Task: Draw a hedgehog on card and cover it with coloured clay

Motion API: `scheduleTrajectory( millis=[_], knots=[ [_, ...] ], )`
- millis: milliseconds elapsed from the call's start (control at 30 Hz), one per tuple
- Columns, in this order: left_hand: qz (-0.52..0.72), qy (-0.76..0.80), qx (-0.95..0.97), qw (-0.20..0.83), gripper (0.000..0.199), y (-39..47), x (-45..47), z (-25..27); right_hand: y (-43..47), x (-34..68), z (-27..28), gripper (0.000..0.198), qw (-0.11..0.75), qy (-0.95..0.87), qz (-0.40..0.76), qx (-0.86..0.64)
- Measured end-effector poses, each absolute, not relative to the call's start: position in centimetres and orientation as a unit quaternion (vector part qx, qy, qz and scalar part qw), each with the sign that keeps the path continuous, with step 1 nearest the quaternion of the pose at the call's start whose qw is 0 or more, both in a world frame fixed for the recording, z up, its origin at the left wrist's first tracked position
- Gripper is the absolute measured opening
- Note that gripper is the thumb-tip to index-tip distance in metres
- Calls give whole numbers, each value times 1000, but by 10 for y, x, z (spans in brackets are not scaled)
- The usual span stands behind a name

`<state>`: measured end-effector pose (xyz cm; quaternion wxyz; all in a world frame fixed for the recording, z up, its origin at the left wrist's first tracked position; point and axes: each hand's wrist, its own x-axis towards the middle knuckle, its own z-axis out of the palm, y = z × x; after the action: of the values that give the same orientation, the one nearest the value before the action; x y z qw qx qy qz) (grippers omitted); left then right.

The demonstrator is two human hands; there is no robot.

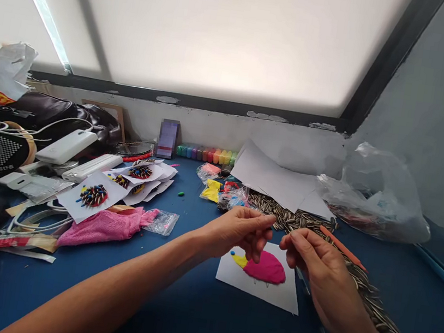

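Observation:
My left hand (243, 233) hovers above a white paper card (230, 283), thumb and fingertips pinched together. Close beside it on the right, my right hand (318, 260) also holds a pinch. Anything between either set of fingertips is too small or hidden to make out. On the card lies a flat modelling-clay animal shape (268, 266) with a magenta body, a yellow pointed head and a blue tip; short drawn legs show below it. Striped sunflower seeds (375, 309) are heaped behind and to the right of the card, partly covered by my right forearm.
Finished cards (86, 194) with seed-spiked clay animals lie at left, near a pink cloth (110, 228). Clay packets (212, 190), white paper sheets (270, 173) and a plastic bag (383, 195) stand behind. An orange stick (343, 247) rests on the seeds.

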<state>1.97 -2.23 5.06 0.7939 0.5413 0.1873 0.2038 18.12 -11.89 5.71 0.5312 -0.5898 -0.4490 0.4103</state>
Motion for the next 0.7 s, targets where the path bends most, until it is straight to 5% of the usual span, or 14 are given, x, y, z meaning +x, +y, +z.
scheduleTrajectory(
  millis=[233,700],
  knots=[
    [199,175,556,788,34,-23,19,49,-118,183,52,42,504,-506,338,-612],
    [209,197,546,787,47,-26,24,43,-117,178,60,50,502,-493,340,-624]
  ],
)
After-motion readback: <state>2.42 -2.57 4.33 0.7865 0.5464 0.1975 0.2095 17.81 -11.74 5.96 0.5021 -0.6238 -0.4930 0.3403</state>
